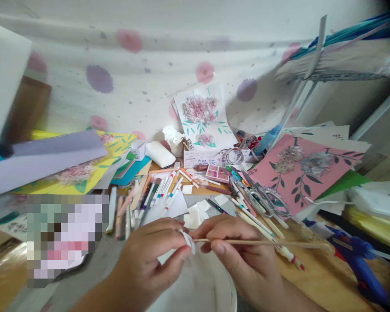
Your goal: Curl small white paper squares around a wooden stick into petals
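Near the bottom middle, my left hand point(156, 253) pinches a small folded piece of white paper point(189, 241) between thumb and fingers. My right hand point(242, 255) is closed round a thin wooden stick point(289, 244), which points out to the right. The stick's left tip meets the white paper; the fingers partly hide that contact. Both hands are over a white round-edged surface point(195, 288). Just beyond the fingertips lie several small white paper pieces point(198, 210).
Many markers point(162, 190) lie behind my hands. To the right are scissors point(266, 199), a blue glue gun point(354, 249) and a pink sheet with paper flowers point(307, 169). A flower picture point(204, 117) leans at the back; a yellow sheet point(97, 173) lies left.
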`<state>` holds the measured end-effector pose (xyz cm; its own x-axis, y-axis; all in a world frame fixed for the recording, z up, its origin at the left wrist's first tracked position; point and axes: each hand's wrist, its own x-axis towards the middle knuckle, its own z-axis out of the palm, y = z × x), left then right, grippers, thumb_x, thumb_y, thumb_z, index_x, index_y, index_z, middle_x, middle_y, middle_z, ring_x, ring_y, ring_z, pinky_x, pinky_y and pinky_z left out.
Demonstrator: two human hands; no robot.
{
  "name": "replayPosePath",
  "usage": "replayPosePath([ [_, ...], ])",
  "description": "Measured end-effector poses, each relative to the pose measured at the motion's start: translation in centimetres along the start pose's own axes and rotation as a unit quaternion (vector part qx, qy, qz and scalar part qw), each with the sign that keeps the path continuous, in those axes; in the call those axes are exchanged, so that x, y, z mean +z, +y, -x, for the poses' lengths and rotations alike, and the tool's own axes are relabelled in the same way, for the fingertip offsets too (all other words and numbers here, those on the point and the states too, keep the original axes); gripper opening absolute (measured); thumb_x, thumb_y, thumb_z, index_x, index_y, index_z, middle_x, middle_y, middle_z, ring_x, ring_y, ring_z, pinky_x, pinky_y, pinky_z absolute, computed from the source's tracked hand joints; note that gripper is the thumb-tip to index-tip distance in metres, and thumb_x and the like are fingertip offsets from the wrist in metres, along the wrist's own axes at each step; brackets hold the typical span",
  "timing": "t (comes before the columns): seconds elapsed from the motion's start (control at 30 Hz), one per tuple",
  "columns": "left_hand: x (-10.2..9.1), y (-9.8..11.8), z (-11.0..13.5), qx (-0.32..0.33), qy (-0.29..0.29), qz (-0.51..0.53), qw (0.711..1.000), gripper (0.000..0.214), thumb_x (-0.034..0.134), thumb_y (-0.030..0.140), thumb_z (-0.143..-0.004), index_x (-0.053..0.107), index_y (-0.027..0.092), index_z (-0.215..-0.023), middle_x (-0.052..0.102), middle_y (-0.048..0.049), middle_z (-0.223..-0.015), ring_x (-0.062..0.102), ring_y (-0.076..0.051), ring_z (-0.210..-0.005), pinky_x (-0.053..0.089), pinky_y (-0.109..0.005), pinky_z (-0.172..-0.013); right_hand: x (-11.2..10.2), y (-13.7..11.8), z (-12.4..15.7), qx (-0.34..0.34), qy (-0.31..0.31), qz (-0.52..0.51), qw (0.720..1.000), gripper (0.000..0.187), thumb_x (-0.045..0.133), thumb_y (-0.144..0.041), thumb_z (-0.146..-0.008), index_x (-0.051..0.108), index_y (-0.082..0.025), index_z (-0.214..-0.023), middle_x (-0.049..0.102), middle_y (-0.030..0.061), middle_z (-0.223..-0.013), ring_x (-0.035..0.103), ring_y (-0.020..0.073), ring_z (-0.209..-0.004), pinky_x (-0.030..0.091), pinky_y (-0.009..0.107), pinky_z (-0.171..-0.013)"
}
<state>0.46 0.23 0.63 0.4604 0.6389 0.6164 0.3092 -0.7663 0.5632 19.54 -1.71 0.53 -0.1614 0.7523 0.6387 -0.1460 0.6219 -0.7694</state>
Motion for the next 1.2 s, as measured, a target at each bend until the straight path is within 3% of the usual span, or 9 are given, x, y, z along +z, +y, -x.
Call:
replayPosePath([
  [0.13, -0.2, 0.3, -0.1, -0.005, 0.002, 0.009, 1.000, 0.020, 0.054, 0.005, -0.083, 0.066, 0.020, -0.074, 0.066, 0.0017, -0.069, 0.064, -0.011, -0.069, 0.051, -0.018, -0.075, 0.0, -0.2, -0.2, -0.013, 0.002, 0.025, 1.000, 0.022, 0.062, -0.005, -0.085, 0.071, -0.022, -0.095, 0.076, 0.0068, -0.091, 0.073, 0.0173, -0.083, 0.059, 0.026, -0.071],
  [0.3, -0.3, 0.5, -0.2, -0.020, -0.003, 0.026, 0.999, 0.020, 0.058, 0.006, -0.081, 0.068, 0.023, -0.081, 0.070, 0.0054, -0.071, 0.066, -0.010, -0.070, 0.049, -0.022, -0.089, 0.0, -0.3, -0.5, -0.063, -0.010, 0.072, 0.995, 0.024, 0.062, -0.001, -0.082, 0.073, -0.018, -0.095, 0.077, 0.0100, -0.089, 0.074, 0.0192, -0.085, 0.060, 0.028, -0.077],
  [0.5, -0.2, 0.5, -0.1, -0.078, 0.025, 0.040, 0.996, 0.020, 0.058, 0.005, -0.079, 0.065, 0.022, -0.072, 0.068, 0.0057, -0.069, 0.062, -0.009, -0.064, 0.049, -0.017, -0.064, 0.0, -0.4, -0.8, -0.073, -0.035, 0.083, 0.993, 0.020, 0.062, 0.000, -0.081, 0.074, -0.010, -0.091, 0.077, 0.0150, -0.087, 0.075, 0.0201, -0.084, 0.060, 0.026, -0.076],
  [0.67, -0.1, 0.5, 0.0, -0.089, 0.020, 0.048, 0.995, 0.022, 0.056, 0.005, -0.080, 0.066, 0.021, -0.069, 0.068, 0.0044, -0.067, 0.063, -0.011, -0.064, 0.048, -0.019, -0.063, 0.1, -0.4, -0.7, -0.068, -0.021, 0.079, 0.994, 0.019, 0.062, 0.001, -0.080, 0.074, -0.011, -0.090, 0.077, 0.0139, -0.086, 0.075, 0.0188, -0.085, 0.059, 0.024, -0.076],
  [0.9, -0.4, 0.2, -0.1, -0.122, 0.001, 0.079, 0.989, 0.022, 0.055, 0.008, -0.081, 0.069, 0.021, -0.070, 0.069, 0.0024, -0.074, 0.066, -0.013, -0.072, 0.049, -0.021, -0.070, -0.4, 0.1, -0.7, -0.017, 0.030, 0.066, 0.997, 0.016, 0.062, -0.007, -0.085, 0.073, -0.017, -0.083, 0.076, 0.0073, -0.085, 0.073, 0.0174, -0.082, 0.058, 0.026, -0.074],
  [1.0, -0.5, 0.2, -0.2, -0.147, -0.011, 0.093, 0.985, 0.022, 0.054, 0.013, -0.082, 0.064, 0.020, -0.063, 0.068, 0.0010, -0.070, 0.065, -0.015, -0.070, 0.049, -0.023, -0.068, -0.6, 0.3, -1.0, 0.020, 0.062, 0.053, 0.996, 0.015, 0.063, -0.012, -0.087, 0.075, -0.019, -0.082, 0.075, 0.0054, -0.082, 0.071, 0.0149, -0.074, 0.059, 0.024, -0.065],
  [1.1, -0.6, 0.4, -0.4, -0.170, -0.008, 0.091, 0.981, 0.025, 0.052, 0.016, -0.081, 0.055, 0.019, -0.056, 0.057, 0.0029, -0.058, 0.060, -0.015, -0.060, 0.046, -0.023, -0.059, -0.6, 0.7, -1.1, 0.068, 0.092, 0.015, 0.993, 0.014, 0.064, -0.019, -0.089, 0.076, -0.021, -0.083, 0.075, 0.0049, -0.083, 0.069, 0.0121, -0.067, 0.058, 0.020, -0.057],
  [1.2, -0.7, 0.5, -0.6, -0.179, 0.006, 0.094, 0.979, 0.026, 0.052, 0.017, -0.080, 0.051, 0.019, -0.054, 0.049, 0.0047, -0.054, 0.053, -0.013, -0.054, 0.042, -0.022, -0.053, -0.8, 1.2, -1.0, 0.101, 0.108, -0.041, 0.988, 0.012, 0.066, -0.023, -0.090, 0.076, -0.023, -0.085, 0.075, 0.0029, -0.084, 0.069, 0.0112, -0.072, 0.059, 0.017, -0.060],
])
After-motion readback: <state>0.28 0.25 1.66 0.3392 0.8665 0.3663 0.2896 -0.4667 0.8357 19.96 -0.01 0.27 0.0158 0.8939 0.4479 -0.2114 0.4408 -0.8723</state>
